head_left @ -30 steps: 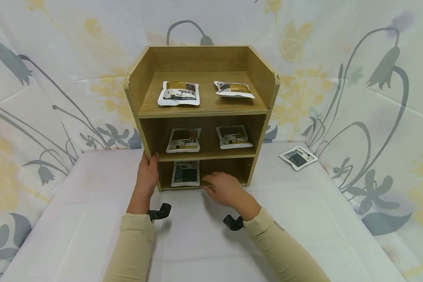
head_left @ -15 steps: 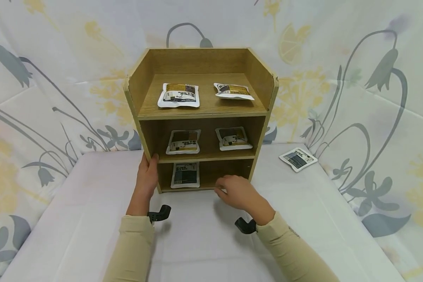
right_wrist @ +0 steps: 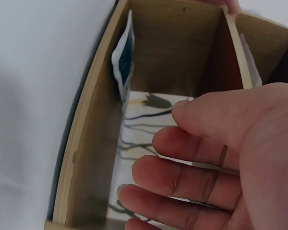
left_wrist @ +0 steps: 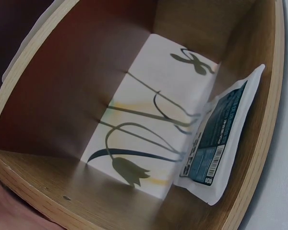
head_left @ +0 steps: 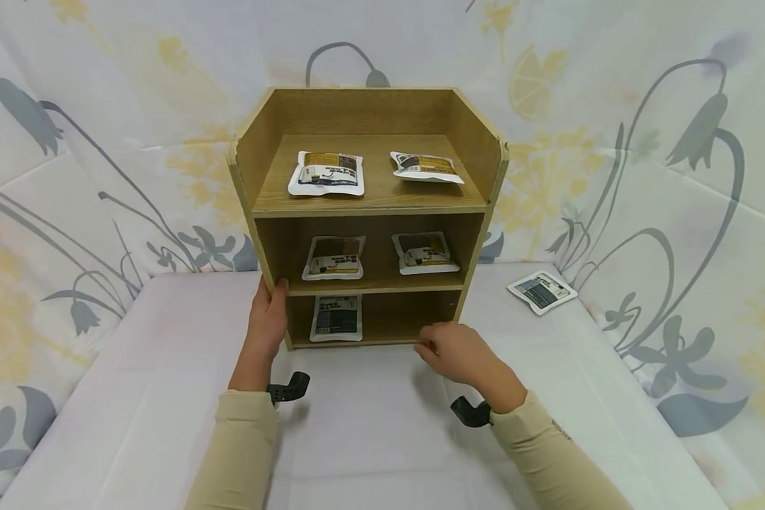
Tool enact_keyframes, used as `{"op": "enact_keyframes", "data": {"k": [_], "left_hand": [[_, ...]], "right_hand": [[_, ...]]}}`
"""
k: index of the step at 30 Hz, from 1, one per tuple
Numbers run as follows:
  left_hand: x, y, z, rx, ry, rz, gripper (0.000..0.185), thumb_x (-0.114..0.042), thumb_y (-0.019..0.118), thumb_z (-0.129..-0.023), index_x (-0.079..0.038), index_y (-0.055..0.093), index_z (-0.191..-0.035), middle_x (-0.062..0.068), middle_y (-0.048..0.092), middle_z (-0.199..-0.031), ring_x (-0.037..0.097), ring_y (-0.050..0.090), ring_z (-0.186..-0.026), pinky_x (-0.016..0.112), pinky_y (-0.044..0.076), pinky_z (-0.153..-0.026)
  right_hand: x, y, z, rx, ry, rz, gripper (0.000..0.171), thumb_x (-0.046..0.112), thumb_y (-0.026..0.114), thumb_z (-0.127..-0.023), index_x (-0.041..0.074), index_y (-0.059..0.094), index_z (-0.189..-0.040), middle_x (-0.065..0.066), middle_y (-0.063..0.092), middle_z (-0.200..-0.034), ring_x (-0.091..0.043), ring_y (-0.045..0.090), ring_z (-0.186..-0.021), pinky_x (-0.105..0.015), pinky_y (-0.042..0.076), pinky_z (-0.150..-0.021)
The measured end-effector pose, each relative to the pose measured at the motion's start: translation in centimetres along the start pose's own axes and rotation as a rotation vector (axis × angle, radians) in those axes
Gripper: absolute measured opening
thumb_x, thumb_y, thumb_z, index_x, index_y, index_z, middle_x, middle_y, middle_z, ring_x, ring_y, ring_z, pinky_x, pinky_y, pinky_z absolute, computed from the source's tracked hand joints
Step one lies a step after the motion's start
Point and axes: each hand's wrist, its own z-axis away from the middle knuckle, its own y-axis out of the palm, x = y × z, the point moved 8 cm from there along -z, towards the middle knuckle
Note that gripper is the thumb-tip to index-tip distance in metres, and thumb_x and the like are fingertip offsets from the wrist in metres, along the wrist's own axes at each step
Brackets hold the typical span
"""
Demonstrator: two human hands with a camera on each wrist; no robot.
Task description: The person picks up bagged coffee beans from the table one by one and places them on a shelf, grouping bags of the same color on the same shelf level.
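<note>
A small wooden shelf (head_left: pixel 370 210) with three levels stands on the table. My left hand (head_left: pixel 269 319) grips its left side panel low down, thumb at the front edge and the other fingers mostly hidden. My right hand (head_left: pixel 462 354) holds nothing; its fingers (right_wrist: pixel 177 175) are loosely bent in front of the bottom compartment's right end. Inside that compartment, a white pouch (head_left: pixel 336 318) with a dark blue-green label lies at the left, also seen as the pouch (left_wrist: pixel 218 141) in the left wrist view.
On the middle level lie two dark-labelled pouches, a left pouch (head_left: pixel 334 257) and a right pouch (head_left: pixel 424 253). The top level bears two more, a left pouch (head_left: pixel 327 173) and a right pouch (head_left: pixel 426 167). Another blue-labelled pouch (head_left: pixel 542 292) lies on the white tablecloth (head_left: pixel 363 439), right of the shelf.
My right hand has drawn away from the bottom compartment's front edge near the pouch, moving right and slightly toward me. My left hand has kept its grip on the shelf.
</note>
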Motion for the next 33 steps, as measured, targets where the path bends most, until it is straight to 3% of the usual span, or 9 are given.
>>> {"op": "enact_keyframes", "data": {"k": [15,26,33], "left_hand": [[-0.2,0.0,-0.1,0.009,0.0,0.003,0.058,-0.049,0.028,-0.102,-0.032,0.013,-0.155,0.012,0.029,-0.157,0.037,0.034,-0.14,0.06,0.027,-0.112],[0.0,0.1,0.0,0.008,-0.007,0.004,0.057,-0.049,0.028,-0.103,-0.031,0.014,-0.155,0.013,0.03,-0.156,0.039,0.035,-0.14,0.062,0.029,-0.111],[-0.1,0.1,0.2,0.012,-0.017,0.001,0.058,-0.049,0.027,-0.103,-0.031,0.013,-0.156,0.013,0.03,-0.156,0.039,0.035,-0.139,0.062,0.029,-0.111]], "right_hand": [[-3.9,-0.6,1.5,0.035,0.069,0.011,0.019,0.024,0.063,-0.091,0.02,0.06,-0.072,0.011,0.05,-0.061,-0.007,0.043,-0.057,-0.025,0.036,-0.051],[-6.2,-1.2,2.2,-0.018,0.075,0.041,0.005,0.019,0.065,-0.088,0.017,0.068,-0.084,0.005,0.064,-0.082,-0.016,0.062,-0.075,-0.032,0.049,-0.059],[-8.0,-1.0,2.3,-0.033,0.099,0.045,0.006,0.017,0.065,-0.088,0.013,0.069,-0.088,-0.002,0.066,-0.087,-0.021,0.064,-0.076,-0.038,0.051,-0.06]]}}
